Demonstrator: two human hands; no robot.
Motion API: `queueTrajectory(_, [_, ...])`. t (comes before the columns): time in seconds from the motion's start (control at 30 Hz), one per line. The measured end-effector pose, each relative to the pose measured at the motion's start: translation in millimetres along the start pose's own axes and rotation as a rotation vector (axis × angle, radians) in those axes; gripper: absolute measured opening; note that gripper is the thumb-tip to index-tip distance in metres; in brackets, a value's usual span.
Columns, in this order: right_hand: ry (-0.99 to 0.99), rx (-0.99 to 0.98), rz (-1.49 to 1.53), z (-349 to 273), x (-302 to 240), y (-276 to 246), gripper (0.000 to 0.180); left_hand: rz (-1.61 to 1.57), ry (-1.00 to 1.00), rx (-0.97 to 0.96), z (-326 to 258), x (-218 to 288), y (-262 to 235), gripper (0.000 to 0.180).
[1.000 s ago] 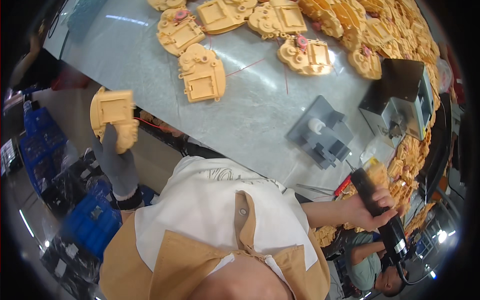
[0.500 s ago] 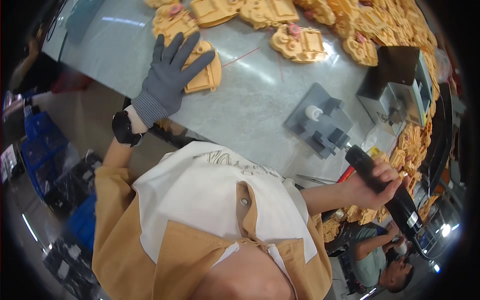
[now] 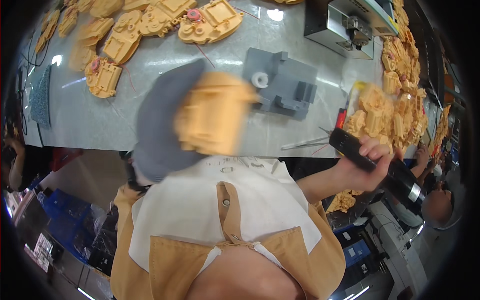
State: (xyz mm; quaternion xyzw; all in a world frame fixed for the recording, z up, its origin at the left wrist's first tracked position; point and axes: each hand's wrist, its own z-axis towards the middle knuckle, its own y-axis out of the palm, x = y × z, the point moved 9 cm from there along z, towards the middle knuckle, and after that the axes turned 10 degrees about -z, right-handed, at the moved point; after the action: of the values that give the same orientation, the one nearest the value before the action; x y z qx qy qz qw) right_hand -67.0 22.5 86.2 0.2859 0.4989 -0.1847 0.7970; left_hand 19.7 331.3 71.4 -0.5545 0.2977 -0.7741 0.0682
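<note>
My left hand (image 3: 160,125), in a grey glove, holds a tan plastic housing part (image 3: 212,117) up close to the camera, blurred by motion. It hangs over the near edge of the grey table (image 3: 90,125), just left of a grey fixture block (image 3: 282,90). My right hand (image 3: 365,167) is bare and grips a black electric screwdriver (image 3: 380,165) beyond the table's near right corner, tip pointing up-left.
Several tan housing parts (image 3: 150,25) lie along the far side of the table, more in a heap (image 3: 385,110) at the right. A grey machine box (image 3: 350,25) stands at the back right. Blue crates (image 3: 60,220) sit on the floor at left. Another person (image 3: 430,200) is at right.
My left hand left the table's far left, picked up a tan housing part and carried it toward me and rightward. The right hand with the screwdriver rose a little.
</note>
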Motion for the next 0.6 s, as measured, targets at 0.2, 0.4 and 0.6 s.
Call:
queueTrajectory(0.2, [-0.031,-0.008,0.057,1.4,-6.5,7.5,0.044,0.361,0.017,-0.323,62.3,15.4,109.7,0.090])
queueTrajectory(0.4, [-0.021,0.021,-0.009,-1.2,1.3,2.7,0.042,0.204,0.322,-0.131,54.0,55.3,82.0,0.090])
queueTrajectory(0.6, [-0.036,-0.008,0.013,0.1,-6.6,4.1,0.043,0.252,0.293,-0.288,59.6,36.2,118.7,0.083])
